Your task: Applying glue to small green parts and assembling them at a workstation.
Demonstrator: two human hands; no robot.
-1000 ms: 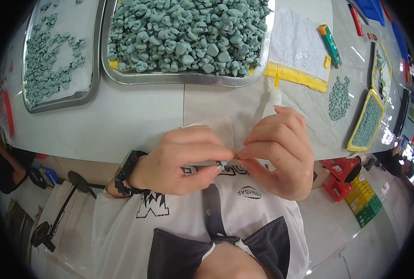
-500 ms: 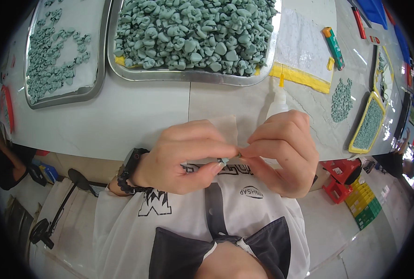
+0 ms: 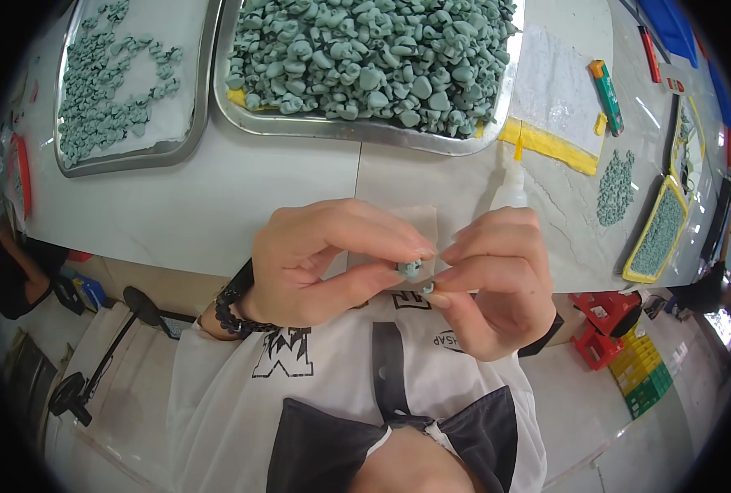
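Over the table's front edge, my left hand pinches a small grey-green molded piece between thumb and fingers. Close beside it on the right, my right hand holds a tiny grey-green bit between thumb and forefinger. A small gap separates the two parts. What kind of pieces these are is too small to tell. Behind my right hand stands a white squeeze bottle with a yellow nozzle, its lower part hidden by the hand.
A metal tray heaped with grey-green pieces lies at the back. Another metal tray with scattered pieces is at the left. To the right are a small pile of bits, a yellow-rimmed tray and a green-and-orange box. Red stools stand below.
My hands have drawn slightly apart, so the piece in my left fingers and the bit in my right now show separately. The whole view has shifted a little.
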